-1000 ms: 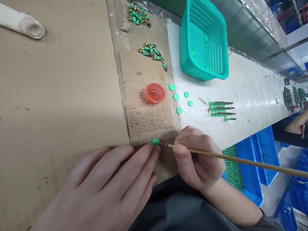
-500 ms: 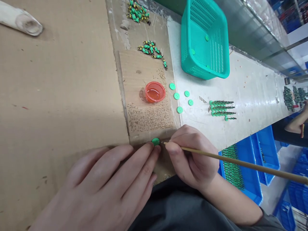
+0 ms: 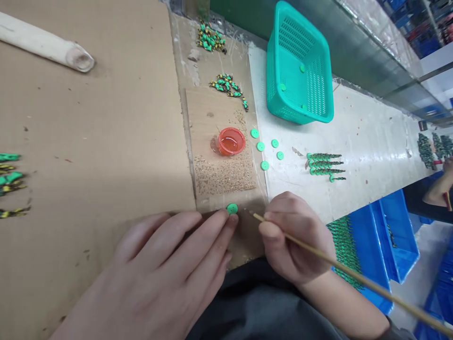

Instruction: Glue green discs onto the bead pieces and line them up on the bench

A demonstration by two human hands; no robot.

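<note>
1. While left hand [image 3: 166, 274] lies flat, fingertips pinning small green plastic button [image 3: 232, 208] at the cardboard edge, keep pressure steady.
2. Right hand [image 3: 293, 236] is closed around thin bamboo stick [image 3: 339, 267]; I'd guide its tip in slowly.

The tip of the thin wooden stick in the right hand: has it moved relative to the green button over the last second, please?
Yes. The stick tip has drawn back rightward from the green button, leaving a wider gap.

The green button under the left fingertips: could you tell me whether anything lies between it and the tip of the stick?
Nothing visible does. The stick tip points at the green button across bare cardboard; left hand pins the button's other side.
</note>
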